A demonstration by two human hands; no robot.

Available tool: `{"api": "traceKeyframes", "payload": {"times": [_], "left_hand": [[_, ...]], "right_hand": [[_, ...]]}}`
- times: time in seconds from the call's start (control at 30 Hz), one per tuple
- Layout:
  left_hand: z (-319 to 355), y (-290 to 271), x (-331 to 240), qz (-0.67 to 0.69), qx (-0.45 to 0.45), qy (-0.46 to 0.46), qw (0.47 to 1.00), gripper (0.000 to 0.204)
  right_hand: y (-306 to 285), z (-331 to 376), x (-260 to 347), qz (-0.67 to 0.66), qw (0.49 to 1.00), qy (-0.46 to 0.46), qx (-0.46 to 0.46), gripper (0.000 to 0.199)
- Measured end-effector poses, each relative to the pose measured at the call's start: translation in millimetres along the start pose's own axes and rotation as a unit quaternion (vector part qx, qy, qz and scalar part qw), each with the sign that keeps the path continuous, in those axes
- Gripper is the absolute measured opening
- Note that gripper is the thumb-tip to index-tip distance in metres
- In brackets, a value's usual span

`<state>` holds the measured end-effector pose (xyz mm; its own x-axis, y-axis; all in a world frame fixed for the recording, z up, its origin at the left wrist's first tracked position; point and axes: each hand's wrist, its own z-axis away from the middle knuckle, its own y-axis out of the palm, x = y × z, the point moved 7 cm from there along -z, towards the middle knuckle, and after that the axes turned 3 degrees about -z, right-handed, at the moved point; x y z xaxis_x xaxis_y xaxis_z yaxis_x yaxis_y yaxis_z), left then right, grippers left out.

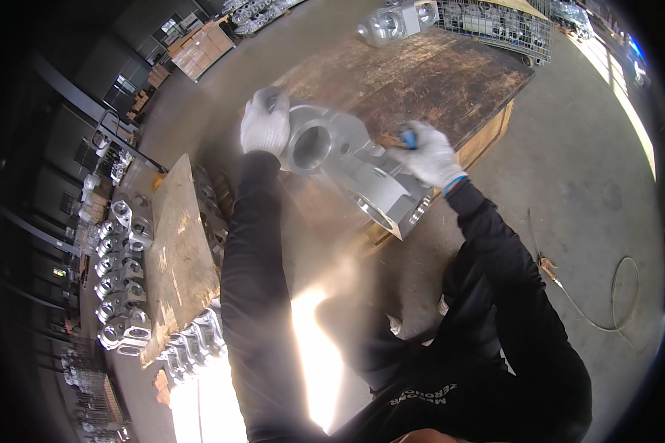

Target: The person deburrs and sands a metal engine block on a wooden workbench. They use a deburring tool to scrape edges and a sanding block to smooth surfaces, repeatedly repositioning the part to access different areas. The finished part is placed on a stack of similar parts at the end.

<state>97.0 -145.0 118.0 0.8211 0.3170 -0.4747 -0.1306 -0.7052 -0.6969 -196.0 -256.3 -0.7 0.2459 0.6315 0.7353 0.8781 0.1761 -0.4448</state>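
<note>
A large silver-grey metal casting with a wide round bore lies tilted over the near edge of a worn wooden table. My left hand, in a white knitted glove, is closed on the casting's left end beside the bore. My right hand, gloved in white with a blue cuff edge, is closed around a small blue tool over the casting's right part. Motion blurs this tool, and its kind cannot be made out.
Another metal casting sits at the table's far edge, with a wire cage of parts behind. At left, a wooden board stands near rows of castings. A thin hose with a nozzle lies on the floor at right.
</note>
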Motion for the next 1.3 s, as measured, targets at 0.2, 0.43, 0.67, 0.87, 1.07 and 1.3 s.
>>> {"api": "traceKeyframes", "payload": {"times": [0.2,0.43,0.67,0.87,1.07,1.3], "left_hand": [[-10,4,3,-0.126,-0.018,-0.092,0.988,0.068],[0,2,7,-0.072,-0.01,-0.091,0.993,0.06],[4,15,-24,0.107,0.096,0.036,0.989,0.044],[-25,36,-61,0.085,0.139,0.153,0.975,0.059],[-31,22,-48,-0.17,-0.041,0.16,0.972,0.096],[114,26,45,-0.058,-0.025,-0.024,0.998,0.062]], "right_hand": [[26,33,-105,-0.343,0.873,0.317,0.143,0.034],[36,73,-98,-0.296,0.899,0.305,0.104,0.04],[24,180,-43,-0.279,0.907,0.317,-0.011,0.044],[80,219,10,-0.272,0.937,0.219,0.003,0.053],[112,193,1,-0.128,0.964,0.136,0.186,0.043],[78,160,-26,0.113,0.969,-0.12,0.184,0.032]]}}
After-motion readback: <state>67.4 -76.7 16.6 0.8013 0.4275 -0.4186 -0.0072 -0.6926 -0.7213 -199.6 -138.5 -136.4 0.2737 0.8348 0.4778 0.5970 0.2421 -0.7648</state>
